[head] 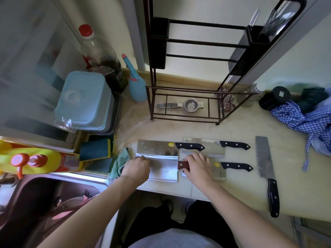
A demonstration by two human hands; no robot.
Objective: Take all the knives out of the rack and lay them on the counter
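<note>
Black wire rack [197, 51] stands at the back of the counter [232, 185], its knife slots seemingly empty; five knives lie flat in front. Nearest, a broad steel cleaver [163, 171], likely heavy, stiff and slick, is best held by its wooden handle. Right hand [197, 166] curls around that handle; left hand [137, 168] rests loosely closed on the blade's far end.
</note>
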